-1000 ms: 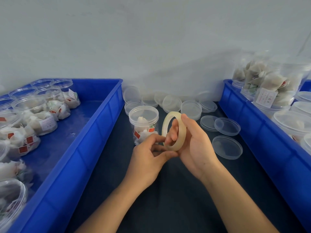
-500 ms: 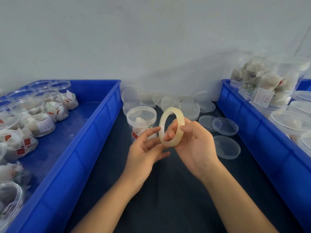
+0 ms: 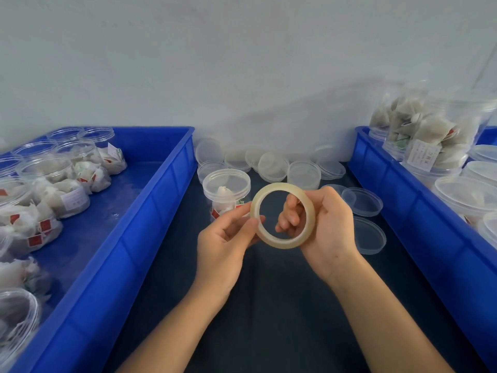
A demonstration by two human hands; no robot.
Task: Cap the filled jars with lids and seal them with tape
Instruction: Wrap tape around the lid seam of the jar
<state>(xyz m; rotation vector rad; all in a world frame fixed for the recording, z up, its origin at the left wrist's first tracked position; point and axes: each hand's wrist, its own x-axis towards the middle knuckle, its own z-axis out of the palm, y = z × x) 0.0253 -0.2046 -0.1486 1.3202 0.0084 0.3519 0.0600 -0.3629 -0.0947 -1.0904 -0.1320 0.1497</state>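
A roll of clear tape [image 3: 269,189] is held upright over the dark table, its hole facing me. My right hand [image 3: 325,227] grips the roll's right side, with fingers curled through the hole. My left hand [image 3: 226,238] pinches the roll's left rim between thumb and fingers. Just behind the roll stands a capped clear jar [image 3: 226,189] filled with white sachets. Loose clear lids [image 3: 361,200] lie on the table to the right of my hands.
A blue bin [image 3: 150,211] on the left holds several filled jars. Another blue bin [image 3: 403,200] on the right holds capped jars and stacked ones. More lids [image 3: 271,162] are piled against the white wall.
The tape roll has turned so that its hole now faces me. My left hand has shifted from below the roll to pinching its left rim.
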